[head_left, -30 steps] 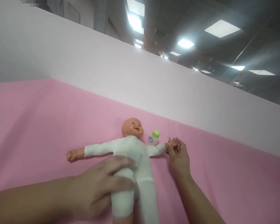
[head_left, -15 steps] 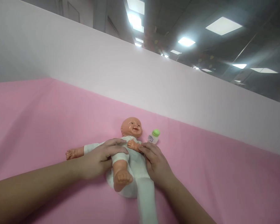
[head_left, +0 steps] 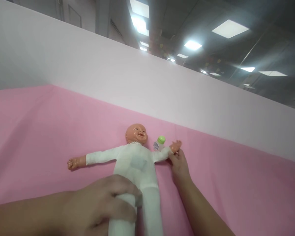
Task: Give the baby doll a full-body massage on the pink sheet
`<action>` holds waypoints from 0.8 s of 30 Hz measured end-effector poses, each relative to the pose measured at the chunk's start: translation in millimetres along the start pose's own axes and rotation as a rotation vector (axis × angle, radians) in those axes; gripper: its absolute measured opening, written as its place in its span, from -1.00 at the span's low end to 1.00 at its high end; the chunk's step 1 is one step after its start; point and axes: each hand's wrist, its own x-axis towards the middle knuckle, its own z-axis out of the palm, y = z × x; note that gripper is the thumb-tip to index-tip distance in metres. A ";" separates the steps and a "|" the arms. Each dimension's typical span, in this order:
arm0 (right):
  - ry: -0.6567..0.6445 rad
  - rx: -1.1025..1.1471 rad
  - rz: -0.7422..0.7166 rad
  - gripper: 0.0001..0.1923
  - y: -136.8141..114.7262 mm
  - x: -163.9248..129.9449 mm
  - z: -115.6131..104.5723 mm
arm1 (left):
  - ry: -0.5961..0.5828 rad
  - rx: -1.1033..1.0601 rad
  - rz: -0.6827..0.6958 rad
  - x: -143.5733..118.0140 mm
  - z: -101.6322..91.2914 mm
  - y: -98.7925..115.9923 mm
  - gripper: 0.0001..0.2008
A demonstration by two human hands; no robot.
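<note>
A baby doll (head_left: 135, 154) with a white cloth body lies on its back, head away from me, both arms spread out to the sides. My left hand (head_left: 108, 200) is curled over the doll's left-side leg at the thigh, slightly blurred. My right hand (head_left: 180, 165) pinches the doll's other arm (head_left: 163, 154) near its wrist, thumb and fingers closed on it. A small clear bottle (head_left: 158, 145) with a green cap lies just beyond that arm, beside the doll's head. A pale square patch shows on the doll's belly.
A pink cloth (head_left: 51, 131) covers the surface under the doll, with soft creases at the left and right. Behind it rises a white partition wall (head_left: 137, 82). Lit ceiling panels (head_left: 229, 29) appear above the wall.
The doll's leg, earlier raised towards its belly, now lies stretched down under my left hand. My right hand has moved outward with the doll's arm, from its chest to the side.
</note>
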 end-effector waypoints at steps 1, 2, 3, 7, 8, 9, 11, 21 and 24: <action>0.055 0.001 0.053 -0.31 2.2 4.1 -6.4 | -0.024 -0.007 0.000 2.8 0.9 3.6 -0.66; 0.116 -0.037 0.107 -0.29 4.0 7.9 -12.6 | -0.050 -0.013 -0.002 5.0 1.7 6.0 -0.68; 0.176 -0.104 0.154 -0.28 5.4 11.2 -18.6 | -0.070 -0.023 -0.005 6.6 2.2 7.4 -0.68; 0.282 -0.357 0.234 -0.16 5.0 17.1 -34.9 | -0.123 -0.073 -0.021 6.4 0.4 7.7 -0.69; 0.267 -0.410 0.219 -0.16 3.1 16.2 -36.0 | -0.127 -0.084 -0.026 4.9 -0.8 7.0 -0.70; 0.247 -0.488 0.181 -0.18 0.4 14.2 -35.7 | -0.128 -0.099 -0.027 2.9 -2.0 5.9 -0.72; 0.199 -0.694 0.024 -0.29 -7.1 6.8 -30.9 | -0.106 -0.141 -0.035 -1.7 -3.3 2.1 -0.75; -0.578 -0.817 -0.527 -0.46 -42.4 -67.1 28.3 | 0.015 0.369 -0.773 -13.6 -2.2 -50.6 -0.67; -0.601 -0.919 -0.546 -0.34 -42.0 -80.4 33.9 | 0.022 0.427 -0.825 -14.9 -8.2 -63.8 -0.63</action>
